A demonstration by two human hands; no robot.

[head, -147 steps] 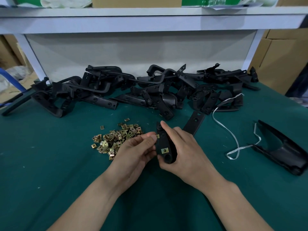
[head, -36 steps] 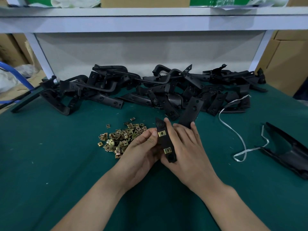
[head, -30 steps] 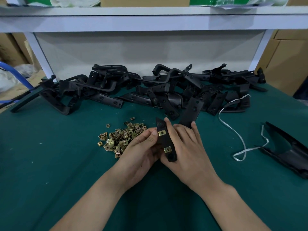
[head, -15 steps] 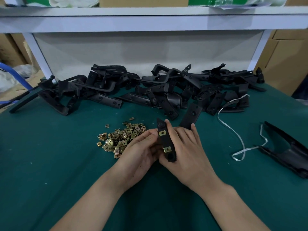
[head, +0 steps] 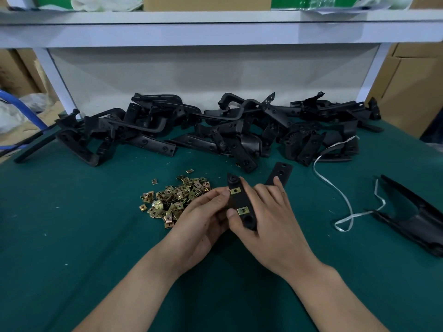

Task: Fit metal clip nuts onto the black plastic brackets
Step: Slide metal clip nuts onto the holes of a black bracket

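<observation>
I hold a black plastic bracket (head: pixel 240 202) upright over the green table, its flat arm facing me. Two brass clip nuts sit on that arm, an upper clip nut (head: pixel 235 191) and a lower clip nut (head: pixel 242 210). My right hand (head: pixel 268 221) grips the bracket from the right, thumb beside the lower nut. My left hand (head: pixel 203 220) grips its left edge, thumb tip against the upper nut. The bracket's other arm (head: pixel 280 173) sticks out behind my right fingers. A loose pile of clip nuts (head: pixel 173 198) lies just left of my hands.
A long heap of black brackets (head: pixel 215 133) runs across the back of the green table (head: pixel 72 236), under a white shelf (head: pixel 215 32). A white strap (head: pixel 345 200) and a large black plastic part (head: pixel 417 219) lie to the right. Cardboard boxes stand on both sides.
Since the oldest frame a second clip nut has appeared on the bracket's upper part. Over the last second both hands and the bracket have barely shifted.
</observation>
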